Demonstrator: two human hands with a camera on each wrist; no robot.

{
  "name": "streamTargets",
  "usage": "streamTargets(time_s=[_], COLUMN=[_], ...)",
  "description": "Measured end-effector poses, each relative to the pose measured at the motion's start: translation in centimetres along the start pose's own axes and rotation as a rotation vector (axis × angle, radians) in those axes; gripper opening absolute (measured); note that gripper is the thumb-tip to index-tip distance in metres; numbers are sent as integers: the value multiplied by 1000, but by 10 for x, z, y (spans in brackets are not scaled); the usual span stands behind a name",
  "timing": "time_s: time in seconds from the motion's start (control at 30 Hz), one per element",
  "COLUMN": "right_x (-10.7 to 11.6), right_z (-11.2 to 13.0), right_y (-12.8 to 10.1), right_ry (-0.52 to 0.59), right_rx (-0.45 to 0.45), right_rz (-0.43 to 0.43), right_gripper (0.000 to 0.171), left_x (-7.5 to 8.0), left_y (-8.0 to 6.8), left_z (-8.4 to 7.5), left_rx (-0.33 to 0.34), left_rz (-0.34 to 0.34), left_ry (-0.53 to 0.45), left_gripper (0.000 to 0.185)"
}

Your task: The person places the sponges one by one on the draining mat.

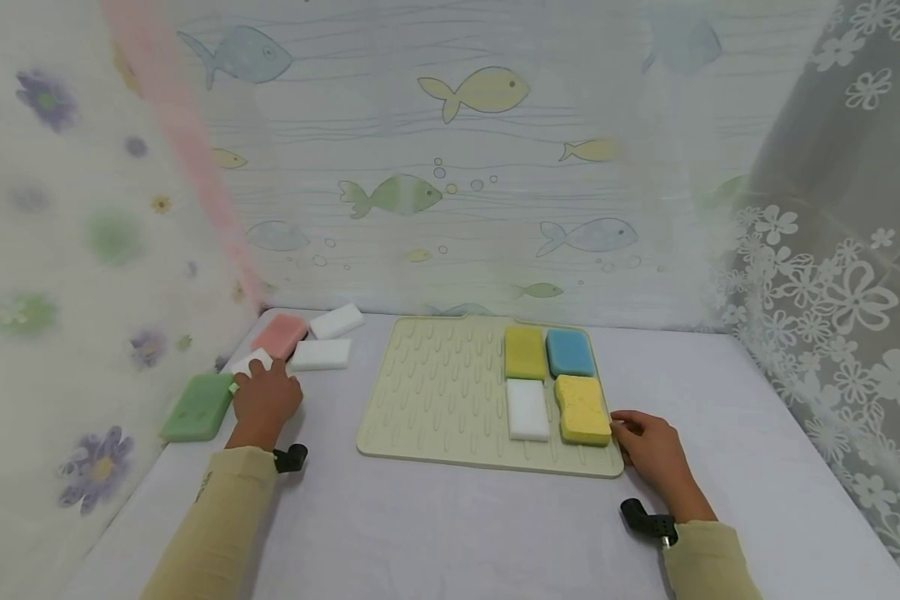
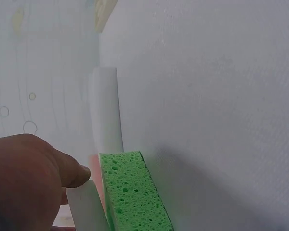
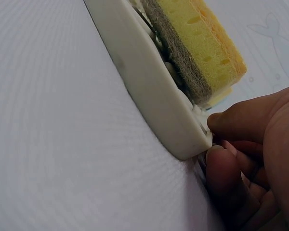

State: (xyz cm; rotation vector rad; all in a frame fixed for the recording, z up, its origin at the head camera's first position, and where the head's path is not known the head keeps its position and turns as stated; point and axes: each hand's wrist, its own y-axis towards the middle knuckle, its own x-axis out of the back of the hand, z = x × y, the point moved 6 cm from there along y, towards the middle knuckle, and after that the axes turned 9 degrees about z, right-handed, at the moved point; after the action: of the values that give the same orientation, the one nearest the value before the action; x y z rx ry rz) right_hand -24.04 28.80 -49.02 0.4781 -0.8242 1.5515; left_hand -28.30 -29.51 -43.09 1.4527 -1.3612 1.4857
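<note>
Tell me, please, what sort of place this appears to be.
Probably a makeshift tabletop workspace, perhaps in a home: a white-covered table, a fish-print sheet hung behind it, and a lace-patterned curtain along the right side of the head view.

Wht backdrop (image 1: 495, 275) at rear w/ pale blue, yel & grn fish (image 1: 491, 90), wavy lines, bubbles; floral sheet (image 1: 60, 350) on L, pink band (image 1: 183, 142) nr corner; wht lace curtain (image 1: 855, 287) on R over gry surface (image 1: 832, 179); wht tabletop (image 1: 450, 542); soft light.
</note>
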Motion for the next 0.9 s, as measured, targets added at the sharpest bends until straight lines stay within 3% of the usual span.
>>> streamTargets(time_s=[0.33,0.9], right_x=[1,-1], right_z=[1,0], right_y=[-1,1], right_ry=[-5,-15], right_rx=[2,13], right_rz=[-1,-8], right_gripper=[46,44], left_x=[5,5], left_y=[-6,-20], left_z=[-4,-33], left_rx=[-30,-135], left_rz=[8,-118], left_ry=[-42,-28], left_gripper=[51,52])
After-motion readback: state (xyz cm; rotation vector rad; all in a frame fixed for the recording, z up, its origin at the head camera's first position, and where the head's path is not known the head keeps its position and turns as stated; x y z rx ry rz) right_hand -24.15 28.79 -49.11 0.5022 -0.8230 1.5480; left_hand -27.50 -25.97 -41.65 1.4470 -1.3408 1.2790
